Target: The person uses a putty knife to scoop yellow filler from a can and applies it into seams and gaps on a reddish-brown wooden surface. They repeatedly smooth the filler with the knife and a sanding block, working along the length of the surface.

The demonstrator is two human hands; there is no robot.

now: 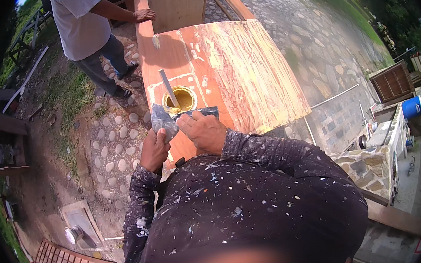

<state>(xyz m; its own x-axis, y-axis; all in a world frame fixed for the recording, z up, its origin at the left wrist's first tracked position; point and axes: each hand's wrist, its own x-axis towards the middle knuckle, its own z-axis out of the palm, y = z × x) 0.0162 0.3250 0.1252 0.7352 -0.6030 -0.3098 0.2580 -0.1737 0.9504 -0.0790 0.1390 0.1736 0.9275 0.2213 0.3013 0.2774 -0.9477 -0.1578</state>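
Note:
My left hand [155, 149] is closed around a grey, putty-smeared flat scraper [163, 123], its broad blade pointing up. In my right hand [204, 132] is a dark, wide putty knife [210, 111], held almost level, its left end close to or touching the scraper. A little yellow putty [173, 110] shows where the two tools meet. Just beyond them a round tub [195, 100] of yellow filler stands on a reddish wooden panel [168, 59]. A flat stick [166, 83] leans up out of the tub. Pale filler streaks mark the panel's joints.
Across the panel's right side runs a pale, strongly grained area [255, 71]. At the upper left another person [84, 27] stands with hands on the wooden frame [144, 29]. Cobbled ground [115, 140] lies left. A blue barrel [412, 107] and stone wall [361, 167] are right.

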